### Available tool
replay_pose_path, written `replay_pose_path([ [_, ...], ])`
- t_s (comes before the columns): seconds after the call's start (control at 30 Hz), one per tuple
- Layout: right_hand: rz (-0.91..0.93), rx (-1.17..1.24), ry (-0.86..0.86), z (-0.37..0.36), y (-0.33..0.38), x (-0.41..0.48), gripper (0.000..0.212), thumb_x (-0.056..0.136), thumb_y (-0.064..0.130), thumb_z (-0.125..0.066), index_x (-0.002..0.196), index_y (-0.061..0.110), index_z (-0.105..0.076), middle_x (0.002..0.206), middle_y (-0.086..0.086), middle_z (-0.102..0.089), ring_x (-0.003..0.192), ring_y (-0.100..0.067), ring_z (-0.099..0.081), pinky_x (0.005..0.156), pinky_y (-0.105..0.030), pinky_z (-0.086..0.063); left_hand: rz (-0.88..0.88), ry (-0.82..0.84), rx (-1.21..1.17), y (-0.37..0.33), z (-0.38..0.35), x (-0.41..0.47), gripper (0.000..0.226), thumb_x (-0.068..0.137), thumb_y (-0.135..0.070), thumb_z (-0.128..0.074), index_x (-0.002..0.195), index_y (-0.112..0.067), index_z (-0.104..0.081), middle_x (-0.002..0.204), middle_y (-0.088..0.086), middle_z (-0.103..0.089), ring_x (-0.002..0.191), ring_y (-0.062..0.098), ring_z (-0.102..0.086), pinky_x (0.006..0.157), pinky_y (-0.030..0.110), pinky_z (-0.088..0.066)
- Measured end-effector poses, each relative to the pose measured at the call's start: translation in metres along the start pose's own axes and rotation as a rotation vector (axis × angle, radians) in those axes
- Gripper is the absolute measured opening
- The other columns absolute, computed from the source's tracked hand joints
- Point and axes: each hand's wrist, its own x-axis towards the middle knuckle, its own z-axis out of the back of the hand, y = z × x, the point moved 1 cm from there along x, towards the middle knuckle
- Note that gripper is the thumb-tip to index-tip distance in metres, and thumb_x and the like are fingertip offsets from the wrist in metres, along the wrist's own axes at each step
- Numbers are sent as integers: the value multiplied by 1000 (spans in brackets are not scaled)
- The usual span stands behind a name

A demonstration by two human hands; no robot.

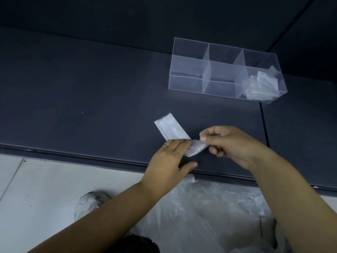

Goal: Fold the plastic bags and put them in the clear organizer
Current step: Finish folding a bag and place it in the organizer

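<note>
Head view: our left hand (169, 161) presses the bag (171, 130), already a narrow strip, onto the bench (91, 97) with straight fingers, while our right hand (229, 145) pinches its near end, mid-fold. Folded bags (259, 86) sit in the organizer (189, 77), right compartment; two look empty, and loose plastic (209, 207) below waits, we judge.

Gold ring (166, 145) on left hand (169, 161)
</note>
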Motion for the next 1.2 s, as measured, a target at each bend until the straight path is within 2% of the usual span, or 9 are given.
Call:
replay_pose_path([
  [0.1, 110, -24, -47, 1, 9, -1, 14, 86, 15, -68, 100, 17, -65, 63, 6, -65, 51, -3, -52, 50, -13, -41, 64, -134, -69, 3, 11, 4, 30, 94, -31, -54, 116, -18, -69, 86, -4, -71, 74, 11, -62, 68, 22, -49],
  [0.2, 303, -124, -158, 1, 12, 6, 34, 82, 18, -73, 113, 26, -61, 99, 13, -70, 65, -6, -53, 64, -12, -47, 199, -103, -249, 11, 15, 10, 29, 99, -36, -46, 110, -25, -71, 54, -11, -49, 51, 6, -45, 53, 18, -38],
  [0.33, 255, 57, 64, -15, -1, 19, 44, 83, 13, -72, 123, 24, -57, 110, 6, -70, 69, -11, -52, 58, -17, -44, 370, -77, -447, 19, 17, 20, 37, 98, -37, -47, 81, -10, -65, 62, 14, -55, 57, 13, -46, 58, 39, -44],
  [0.43, 206, 49, -47, -24, -10, 29, 28, 82, 14, -74, 106, 25, -65, 87, 8, -73, 58, -4, -52, 51, -14, -42, 447, -89, -507, 24, 19, 29, 46, 98, -34, -49, 74, 5, -52, 62, 17, -45, 58, 14, -40, 57, 39, -42],
  [0.6, 202, 12, -241, -36, -11, 39, 15, 78, 10, -76, 87, 15, -65, 65, 4, -68, 43, 2, -50, 44, -12, -39, 575, -93, -650, 33, 19, 40, 36, 99, -21, -48, 90, 12, -58, 88, 34, -60, 78, 41, -62, 78, 56, -54],
  [0.73, 177, -80, -338, -39, -10, 45, 17, 76, 13, -78, 78, 19, -63, 69, 0, -67, 45, 2, -52, 46, -14, -41, 752, -216, -804, 35, 21, 43, 19, 98, -8, -49, 111, -1, -61, 87, 18, -69, 69, 20, -71, 60, 29, -59],
  [0.87, 186, -104, -354, -42, -8, 47, 16, 75, 14, -79, 72, 19, -64, 69, 1, -67, 53, -2, -55, 55, -18, -42, 456, -360, -316, 35, 26, 34, 27, 91, -10, -60, 117, -12, -55, 90, 1, -59, 73, 12, -61, 66, 16, -49],
  [1.0, 214, -129, -360, -44, -5, 45, 12, 75, 12, -78, 73, 15, -66, 71, -2, -69, 60, -10, -61, 60, -21, -48, 10, -229, 181, 35, 18, 29, 29, 90, -13, -62, 118, -8, -65, 125, 9, -59, 115, 30, -56, 97, 38, -38],
  [1.2, 296, -292, -431, -51, -2, 46, 8, 80, 16, -73, 77, 17, -67, 67, 7, -64, 63, -8, -60, 63, -24, -49, 145, 84, 443, 50, 7, 25, 59, 101, -45, -29, 151, -16, -22, 159, -3, -19, 148, 22, -8, 117, 45, 5],
])
